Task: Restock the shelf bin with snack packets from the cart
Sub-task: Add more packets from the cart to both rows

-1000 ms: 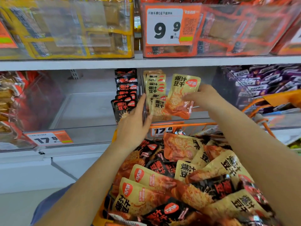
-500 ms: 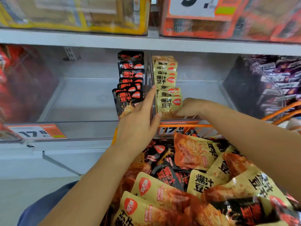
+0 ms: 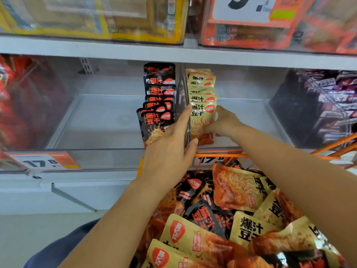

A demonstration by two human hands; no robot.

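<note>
A: Right hand?
B: Fingers curled round the front yellow packet, upright in the shelf bin.
A: Left hand?
B: Fingers straight, pressing the divider beside the black packets.

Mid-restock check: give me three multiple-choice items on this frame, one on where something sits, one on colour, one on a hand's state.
1. Where is the row of yellow packets?
A. just right of the clear divider
B. left of the black packets
C. on the top shelf

2. What colour is the cart rim?
A. blue
B. orange
C. green

3. What is the right hand doing?
A. hanging idle
B. reaching into the cart
C. holding the front yellow packet

Answers: 1 A, the yellow row stands right of the divider, black packets left of it. 2 B, the rim wire is orange. 3 C, its fingers grip that packet's right edge while the left hand steadies the divider.
</note>
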